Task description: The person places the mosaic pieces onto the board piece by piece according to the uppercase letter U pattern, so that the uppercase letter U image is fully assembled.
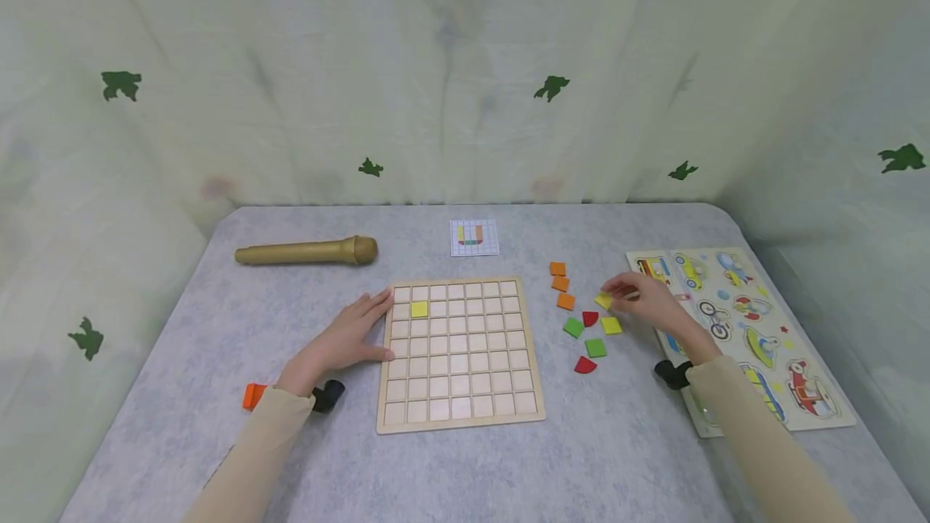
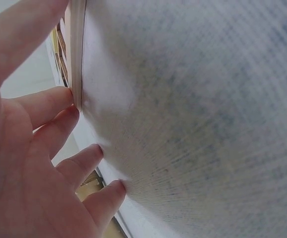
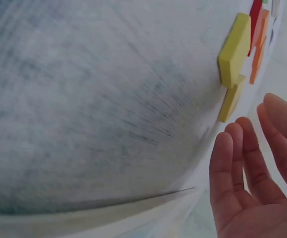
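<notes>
My left hand (image 1: pixel 350 331) rests at the left edge of a wooden grid board (image 1: pixel 388 394), fingers spread. In the left wrist view, fingertips meet the board's side (image 2: pixel 77 54) and the table. One yellow square tile (image 1: pixel 419 309) sits in a cell near the board's upper left. My right hand (image 1: pixel 645 301) is beside a yellow tile (image 1: pixel 602 299) on the table, its fingers loosely bent at the tile's edge. Another yellow tile (image 1: pixel 612 325) lies just below; the right wrist view shows it larger, in front (image 3: pixel 235 49). Nothing is gripped in the right wrist view.
Orange tiles (image 1: pixel 557 269), green tiles (image 1: pixel 595 348) and red quarter-round pieces (image 1: pixel 584 365) lie right of the board. A small pattern card (image 1: pixel 475 238) is behind it. A brown microphone-shaped object (image 1: pixel 305 253) lies back left. A picture puzzle board (image 1: pixel 792 378) lies under the right forearm.
</notes>
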Tool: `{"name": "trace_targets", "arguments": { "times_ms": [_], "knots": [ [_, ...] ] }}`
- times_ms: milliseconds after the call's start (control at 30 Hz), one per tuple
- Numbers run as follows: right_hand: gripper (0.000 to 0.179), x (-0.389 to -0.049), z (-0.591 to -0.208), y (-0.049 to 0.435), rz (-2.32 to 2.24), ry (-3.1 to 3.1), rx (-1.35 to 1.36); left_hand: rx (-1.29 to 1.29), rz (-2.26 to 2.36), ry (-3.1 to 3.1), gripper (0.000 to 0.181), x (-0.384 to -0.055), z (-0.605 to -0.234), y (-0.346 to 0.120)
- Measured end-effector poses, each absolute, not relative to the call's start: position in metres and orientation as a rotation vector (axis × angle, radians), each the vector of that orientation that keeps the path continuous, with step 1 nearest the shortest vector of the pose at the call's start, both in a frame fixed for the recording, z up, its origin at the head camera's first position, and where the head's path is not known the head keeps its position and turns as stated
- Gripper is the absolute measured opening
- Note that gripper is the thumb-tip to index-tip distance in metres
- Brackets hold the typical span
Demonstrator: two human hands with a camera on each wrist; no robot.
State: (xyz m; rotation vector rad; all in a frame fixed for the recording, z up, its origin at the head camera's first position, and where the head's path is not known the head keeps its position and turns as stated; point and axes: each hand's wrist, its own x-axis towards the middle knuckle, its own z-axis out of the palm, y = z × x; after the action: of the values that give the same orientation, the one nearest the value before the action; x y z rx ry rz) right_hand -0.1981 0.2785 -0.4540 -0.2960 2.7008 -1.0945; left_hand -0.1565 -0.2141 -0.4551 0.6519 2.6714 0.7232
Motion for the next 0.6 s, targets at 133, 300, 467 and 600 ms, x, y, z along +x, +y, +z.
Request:
{"name": "trace_targets", "arguments": {
  "times_ms": [133,300,467,600],
  "knots": [
    [0.022,-0.198,-0.459,0.278,-1.066,2.709,-0.297,0.662,0.724,2.676,0.089,-0.157,-0.455,-0.215],
    [0.022,-0.202,-0.462,0.274,-0.997,2.744,-0.276,0.662,0.724,2.667,0.090,-0.158,-0.457,-0.216],
    [0.021,-0.206,-0.463,0.270,-0.943,2.772,-0.316,0.664,0.723,2.671,0.090,-0.158,-0.458,-0.217],
    [0.021,-0.209,-0.461,0.266,-0.914,2.770,-0.291,0.669,0.719,2.680,0.090,-0.158,-0.459,-0.217]
  ]
}}
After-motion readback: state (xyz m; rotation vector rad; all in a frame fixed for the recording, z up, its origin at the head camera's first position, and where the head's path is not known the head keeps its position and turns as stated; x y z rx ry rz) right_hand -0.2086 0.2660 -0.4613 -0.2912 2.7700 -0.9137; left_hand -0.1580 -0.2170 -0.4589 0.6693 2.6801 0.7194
